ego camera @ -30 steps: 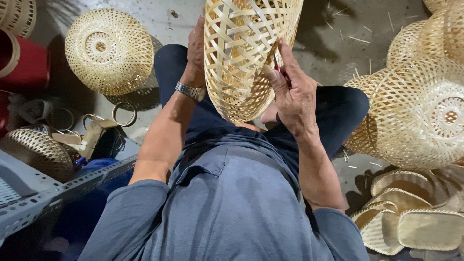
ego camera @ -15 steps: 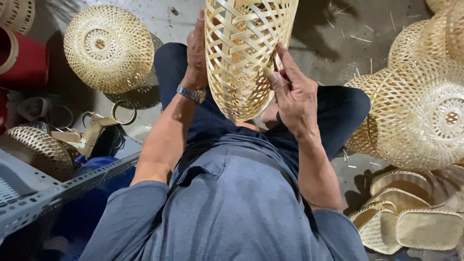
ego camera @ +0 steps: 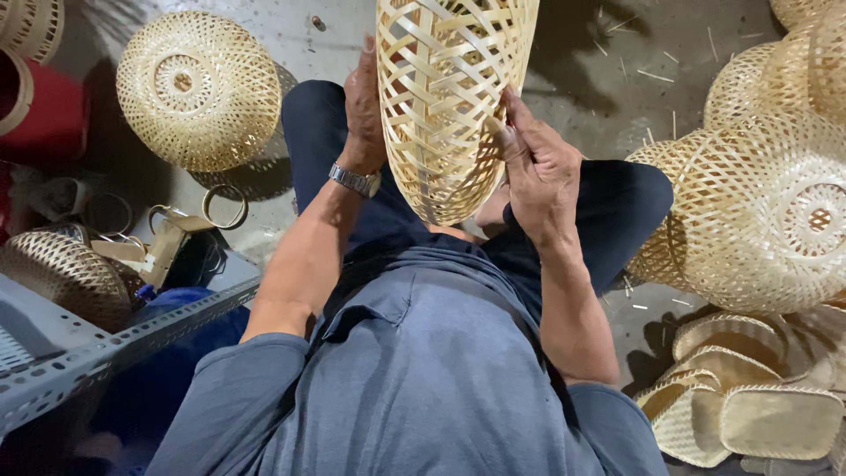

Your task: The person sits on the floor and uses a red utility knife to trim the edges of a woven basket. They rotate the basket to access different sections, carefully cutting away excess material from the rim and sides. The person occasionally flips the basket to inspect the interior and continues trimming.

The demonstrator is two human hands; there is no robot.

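Above our lap, held up in front of the blue shirt (ego camera: 423,370), hangs a half-woven bamboo basket (ego camera: 449,97), its open lattice of pale strips rounded at the end nearest us and running out of view at the top. We grip it from both sides: our left hand (ego camera: 364,110) lies flat against its left wall with fingers pointing up along the weave, a metal wristwatch (ego camera: 355,181) just below on the wrist, while our right hand (ego camera: 538,167) wraps the right wall, thumb and fingers pressed onto the strips. Both hands are closed on the basket, and it touches nothing else. We sit with dark trousers (ego camera: 617,211) bent to either side on a grey concrete floor (ego camera: 599,70) scattered with thin bamboo slivers. To our left a finished round woven dome (ego camera: 198,88) rests on the floor, well apart from the hands, with a red container (ego camera: 44,110) beside it at the edge and a few loose rings (ego camera: 225,204) near a darker basket (ego camera: 62,278). To our right several more pale woven domes (ego camera: 767,211) are piled together, and flat woven trays (ego camera: 749,397) are stacked below them
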